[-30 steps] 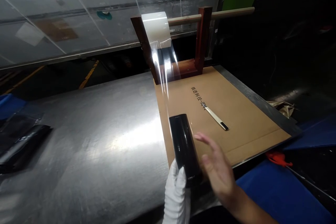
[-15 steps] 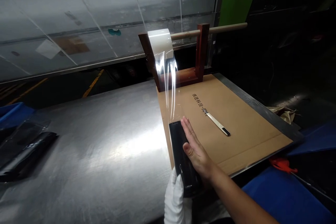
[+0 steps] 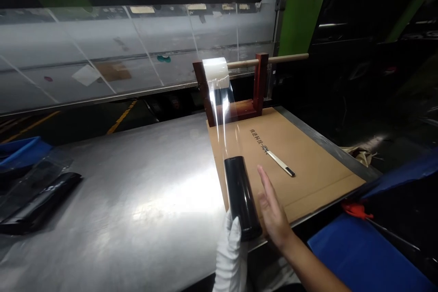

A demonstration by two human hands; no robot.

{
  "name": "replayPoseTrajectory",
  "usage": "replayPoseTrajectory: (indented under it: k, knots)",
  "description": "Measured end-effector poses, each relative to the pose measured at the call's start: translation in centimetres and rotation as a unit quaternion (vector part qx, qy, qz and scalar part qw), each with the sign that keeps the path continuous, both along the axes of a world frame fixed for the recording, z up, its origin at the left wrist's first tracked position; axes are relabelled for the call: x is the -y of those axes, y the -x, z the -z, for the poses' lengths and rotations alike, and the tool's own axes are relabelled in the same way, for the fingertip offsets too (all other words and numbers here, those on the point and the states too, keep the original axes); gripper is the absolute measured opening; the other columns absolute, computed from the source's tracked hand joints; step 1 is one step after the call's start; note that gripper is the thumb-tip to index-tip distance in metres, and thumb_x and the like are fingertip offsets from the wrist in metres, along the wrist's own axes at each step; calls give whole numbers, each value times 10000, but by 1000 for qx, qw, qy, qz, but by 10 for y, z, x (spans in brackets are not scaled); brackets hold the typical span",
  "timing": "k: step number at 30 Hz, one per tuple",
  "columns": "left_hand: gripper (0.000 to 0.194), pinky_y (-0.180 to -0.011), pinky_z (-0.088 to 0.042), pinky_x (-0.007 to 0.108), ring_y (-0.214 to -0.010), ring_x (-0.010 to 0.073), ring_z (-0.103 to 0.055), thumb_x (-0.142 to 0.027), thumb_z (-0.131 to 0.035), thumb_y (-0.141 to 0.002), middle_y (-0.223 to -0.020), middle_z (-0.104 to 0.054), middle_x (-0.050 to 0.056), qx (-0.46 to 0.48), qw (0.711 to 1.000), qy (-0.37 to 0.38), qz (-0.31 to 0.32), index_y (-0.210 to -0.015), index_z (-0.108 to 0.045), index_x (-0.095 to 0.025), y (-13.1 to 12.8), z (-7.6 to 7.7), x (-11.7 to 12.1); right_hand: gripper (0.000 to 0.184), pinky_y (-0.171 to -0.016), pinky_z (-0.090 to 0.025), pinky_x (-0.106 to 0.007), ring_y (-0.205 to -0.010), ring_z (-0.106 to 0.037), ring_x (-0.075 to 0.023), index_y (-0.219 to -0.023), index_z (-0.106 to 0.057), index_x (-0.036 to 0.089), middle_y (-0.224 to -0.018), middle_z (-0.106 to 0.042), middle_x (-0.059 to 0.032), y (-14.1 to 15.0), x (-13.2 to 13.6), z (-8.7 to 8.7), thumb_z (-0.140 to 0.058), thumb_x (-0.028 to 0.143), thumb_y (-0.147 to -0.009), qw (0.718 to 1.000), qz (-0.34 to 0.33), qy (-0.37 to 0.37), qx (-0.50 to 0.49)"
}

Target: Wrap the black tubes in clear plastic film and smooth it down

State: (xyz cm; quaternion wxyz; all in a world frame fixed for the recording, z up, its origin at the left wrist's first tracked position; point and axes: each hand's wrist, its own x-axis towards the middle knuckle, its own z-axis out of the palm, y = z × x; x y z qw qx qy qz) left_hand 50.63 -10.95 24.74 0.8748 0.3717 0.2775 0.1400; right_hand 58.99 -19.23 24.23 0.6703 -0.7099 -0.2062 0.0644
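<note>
A glossy black panel [image 3: 241, 198], long and curved, is held by my left hand [image 3: 231, 246] in a white glove, at its lower left edge. Clear film [image 3: 224, 118] stretches from the film roll [image 3: 216, 70] down to the far end of the panel. That roll hangs on a wooden rod in a reddish-brown wooden stand [image 3: 260, 84]. Bare and a little to the right of the panel, my right hand [image 3: 273, 214] has its fingers stretched out and holds nothing. Beyond it a utility knife [image 3: 280, 163] with a pale handle lies on the cardboard sheet [image 3: 308, 169].
The metal table [image 3: 153, 182] reaches to the left, where another black panel [image 3: 44, 200] lies by clear plastic and a blue bin [image 3: 27, 150]. Blue material [image 3: 362, 255] and a red object [image 3: 357, 210] are beside the table at lower right.
My right hand has come off the panel's surface and moved to the right. The left hand still holds the panel, and the camera view has tilted up slightly.
</note>
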Motion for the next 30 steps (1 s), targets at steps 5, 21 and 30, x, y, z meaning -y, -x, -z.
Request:
replayPoseTrajectory:
  k: [5,21,30]
  knots:
    - [452,-1052,-395,395,-1271,277,-474,-435,-609,-817,-1260,-632,70,50,998,-47,13,-1225,-601,-242,7,8,1,621,-1179,-77,-403,-1435,-30,-181,-1477,-84,361,-1564,-59,75,17,1,-13,-341,526,-936,982,-116,62,135]
    - [444,-950,-455,414,-1074,266,-609,-338,-620,-832,-1191,-646,117,185,979,-75,49,-1245,-554,-190,17,-2,-14,748,-1154,-117,-488,-1429,-65,-253,-1491,-77,281,-1568,-60,-9,60,33,5,-285,657,-879,979,-26,139,148]
    - [359,-977,-431,373,-1103,244,-600,-343,-604,-844,-1186,-649,99,162,982,-77,58,-1166,-589,-184,23,-13,-17,662,-1134,-227,-476,-1420,-120,-262,-1483,-103,331,-1561,-113,12,68,22,17,-356,551,-912,953,-89,173,232]
